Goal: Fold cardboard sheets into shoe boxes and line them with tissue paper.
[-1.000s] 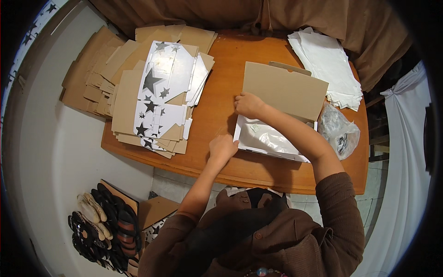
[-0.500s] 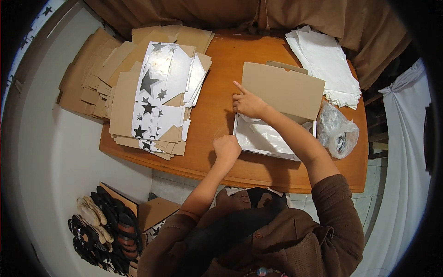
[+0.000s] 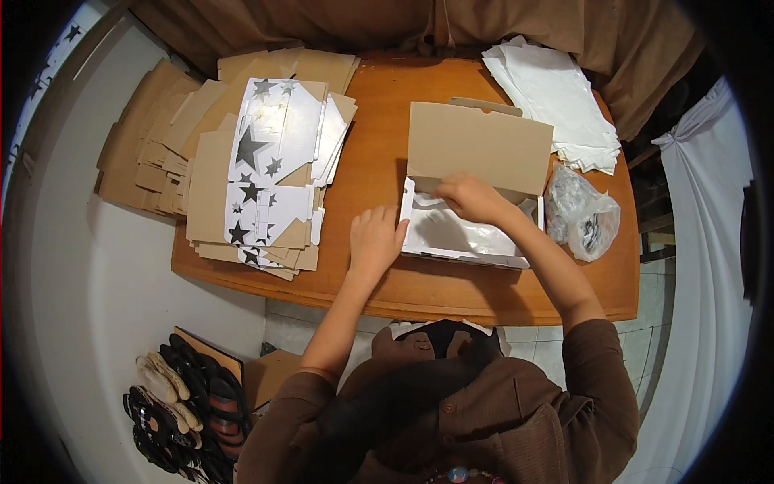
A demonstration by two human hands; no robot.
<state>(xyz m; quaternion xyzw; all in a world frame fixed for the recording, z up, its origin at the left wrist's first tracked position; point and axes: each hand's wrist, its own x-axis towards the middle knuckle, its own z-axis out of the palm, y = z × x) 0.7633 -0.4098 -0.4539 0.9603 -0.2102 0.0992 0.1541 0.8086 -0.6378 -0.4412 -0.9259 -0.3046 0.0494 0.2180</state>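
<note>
An open cardboard box (image 3: 480, 139) stands on the wooden table, brown inside and white outside, its lid raised at the far side. White tissue paper or thin plastic (image 3: 463, 234) lies inside it. My left hand (image 3: 376, 240) rests at the box's left wall, fingers apart and pointing away from me, the thumb against the wall. Over the far left part of the inside is my right hand (image 3: 472, 198), its fingers curled downward. Its fingertips are hidden, so anything between them cannot be made out.
Flat cardboard blanks (image 3: 210, 181) and star-printed white ones (image 3: 278, 145) pile up on the left. White paper sheets (image 3: 556, 105) lie at the far right, above a clear plastic bag (image 3: 584, 216). Several sandals (image 3: 181, 395) are at the lower left, beyond the table edge.
My right hand has come down from the box's far left corner to over its inside, its pointing finger now curled. My left hand has opened from a fist beside the box's left wall.
</note>
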